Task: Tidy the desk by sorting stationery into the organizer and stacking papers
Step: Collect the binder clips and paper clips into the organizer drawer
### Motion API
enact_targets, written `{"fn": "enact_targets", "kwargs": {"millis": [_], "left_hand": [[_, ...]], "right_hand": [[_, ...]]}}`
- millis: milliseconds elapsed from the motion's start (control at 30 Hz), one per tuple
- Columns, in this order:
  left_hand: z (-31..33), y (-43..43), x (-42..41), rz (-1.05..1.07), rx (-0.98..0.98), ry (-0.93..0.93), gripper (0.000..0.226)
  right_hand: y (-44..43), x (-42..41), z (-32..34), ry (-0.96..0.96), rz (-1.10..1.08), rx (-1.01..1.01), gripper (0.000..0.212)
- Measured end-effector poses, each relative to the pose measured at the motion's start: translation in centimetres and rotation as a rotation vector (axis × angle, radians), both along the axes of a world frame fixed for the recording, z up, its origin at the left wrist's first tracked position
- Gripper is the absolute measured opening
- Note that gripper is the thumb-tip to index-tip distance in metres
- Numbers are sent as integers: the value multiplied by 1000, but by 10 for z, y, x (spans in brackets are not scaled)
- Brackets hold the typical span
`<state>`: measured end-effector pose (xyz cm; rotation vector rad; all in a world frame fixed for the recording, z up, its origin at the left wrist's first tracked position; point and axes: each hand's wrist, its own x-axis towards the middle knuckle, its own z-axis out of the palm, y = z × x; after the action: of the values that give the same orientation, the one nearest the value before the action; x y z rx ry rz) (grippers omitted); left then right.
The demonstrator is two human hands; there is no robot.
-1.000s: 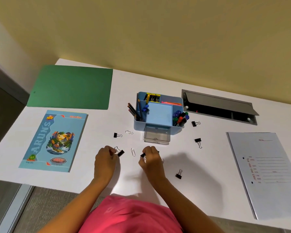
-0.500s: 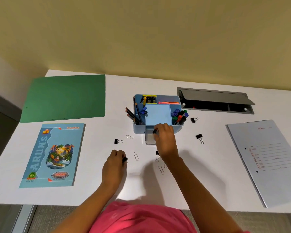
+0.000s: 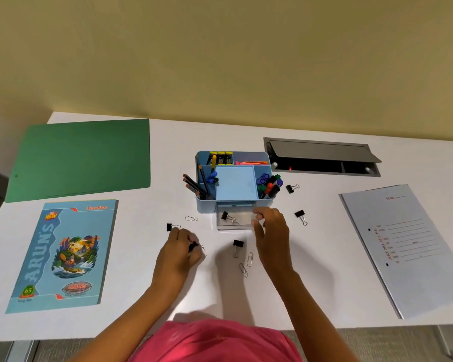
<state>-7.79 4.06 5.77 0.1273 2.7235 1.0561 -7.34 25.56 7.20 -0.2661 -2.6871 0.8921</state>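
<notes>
A blue desk organizer (image 3: 234,182) stands mid-desk with pencils, markers and sticky notes in it. Its clear drawer (image 3: 234,219) is pulled out and a black binder clip (image 3: 225,216) lies inside. My right hand (image 3: 271,232) hovers at the drawer's right front corner, fingers apart and holding nothing. My left hand (image 3: 181,253) rests on the desk, closed on a black binder clip (image 3: 192,247). More binder clips lie loose: one (image 3: 238,245) between my hands, one (image 3: 170,227) above my left hand, two (image 3: 300,215) (image 3: 290,188) to the right. Paper clips (image 3: 246,263) lie nearby.
A green folder (image 3: 81,159) lies at the back left, a blue notebook (image 3: 63,254) in front of it. A pale blue file (image 3: 413,246) sits at the right edge. An open grey cable tray (image 3: 322,160) is sunk in the desk behind. A paper clip (image 3: 191,218) lies left of the drawer.
My right hand carried a binder clip from the desk to the drawer, dropped it in and drew back slightly. My left hand closed on another clip and stayed put.
</notes>
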Motion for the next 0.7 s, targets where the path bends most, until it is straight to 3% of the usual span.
{"fn": "enact_targets", "kwargs": {"millis": [167, 267, 433, 600, 700], "left_hand": [[36, 44, -22, -106, 111, 133, 10], [33, 68, -34, -186, 1, 266, 9], [21, 87, -49, -144, -262, 237, 16], [15, 73, -46, -206, -296, 382, 13], [16, 57, -40, -139, -240, 370, 15]], "right_hand": [[13, 35, -10, -41, -40, -31, 22], [17, 50, -16, -98, -80, -27, 24], [22, 63, -19, -129, -125, -25, 25], [32, 69, -22, -134, -214, -74, 22], [42, 72, -22, -159, -378, -202, 21]]}}
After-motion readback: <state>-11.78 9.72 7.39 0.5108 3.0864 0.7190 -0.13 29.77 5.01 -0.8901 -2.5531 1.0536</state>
